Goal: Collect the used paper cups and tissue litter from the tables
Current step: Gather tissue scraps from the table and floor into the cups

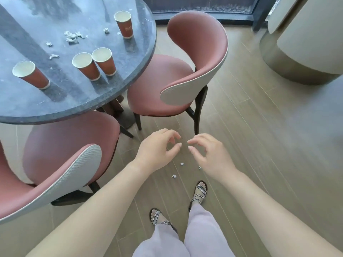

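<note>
While both hands hung over the floor [259,127], off the near-right edge of the counter [78,115], neither held anything. Left hand [157,149]: fingers loosely curled, empty. Right hand [207,154]: same pose, empty. Their fingertips were close together but apart.

Four paper cups [86,66] stood on the counter, all upright, mouths up, long axis vertical. Two stood just beside each other toward the counter's right side. One stood alone toward its left side, another alone near its far right edge. They had reddish-brown walls and pale rims and insides, and what showed of the insides looked empty; probably light. Tissue scraps [71,37], small white crumpled bits, lay scattered over the counter's middle.

Bearing: everything on the counter lay forward and to the left of the hands, so the left hand was nearer. I judged the paired cups the likeliest first reach. Two chairs [194,58] stood at the counter's near and right edges, between the person and the cups, so a reach would likely have to clear a chair back. A few floor scraps [173,176] lay off the counter, below the hands.
</note>
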A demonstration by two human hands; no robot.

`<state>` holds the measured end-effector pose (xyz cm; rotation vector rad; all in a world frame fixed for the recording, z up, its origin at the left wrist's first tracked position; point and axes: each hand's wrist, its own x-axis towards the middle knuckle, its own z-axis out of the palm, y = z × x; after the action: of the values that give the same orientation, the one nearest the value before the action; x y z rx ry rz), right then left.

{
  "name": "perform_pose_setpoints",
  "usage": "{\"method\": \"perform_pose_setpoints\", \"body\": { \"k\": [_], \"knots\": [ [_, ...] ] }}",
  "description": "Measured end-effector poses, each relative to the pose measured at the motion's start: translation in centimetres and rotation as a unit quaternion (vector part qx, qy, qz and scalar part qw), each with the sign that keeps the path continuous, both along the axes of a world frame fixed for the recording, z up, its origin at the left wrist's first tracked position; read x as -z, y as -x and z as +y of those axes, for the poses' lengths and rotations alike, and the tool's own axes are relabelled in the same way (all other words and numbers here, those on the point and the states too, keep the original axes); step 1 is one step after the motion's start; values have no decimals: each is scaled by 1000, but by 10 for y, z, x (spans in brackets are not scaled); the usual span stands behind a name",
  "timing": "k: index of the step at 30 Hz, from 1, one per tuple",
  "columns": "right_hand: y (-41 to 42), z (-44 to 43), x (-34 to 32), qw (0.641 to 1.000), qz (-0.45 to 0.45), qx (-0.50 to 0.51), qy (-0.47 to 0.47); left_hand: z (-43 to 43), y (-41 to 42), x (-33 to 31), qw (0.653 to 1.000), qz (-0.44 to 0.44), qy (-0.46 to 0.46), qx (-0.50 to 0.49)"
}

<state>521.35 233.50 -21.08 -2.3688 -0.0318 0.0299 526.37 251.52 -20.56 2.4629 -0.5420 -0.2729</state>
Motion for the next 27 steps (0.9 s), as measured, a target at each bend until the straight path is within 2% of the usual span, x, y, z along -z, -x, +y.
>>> {"method": "perform_pose_setpoints", "body": {
  "k": [8, 15, 20, 27],
  "knots": [
    [22, -18, 18, 1000, 4, -2, 22, -17, 25, 20, 1000, 18, -17, 6],
    [30, -58, 82, 999, 38, 6, 5, -49, 40, 81, 997, 63, -43, -8],
    [22, -80, 178, 999, 51, -7, -2, -71, 36, 173, 994, 92, -50, -29],
    [0, -93, 364, 995, 100, -25, 7, -87, 12, 357, 991, 119, -39, -45]
  ]
}}
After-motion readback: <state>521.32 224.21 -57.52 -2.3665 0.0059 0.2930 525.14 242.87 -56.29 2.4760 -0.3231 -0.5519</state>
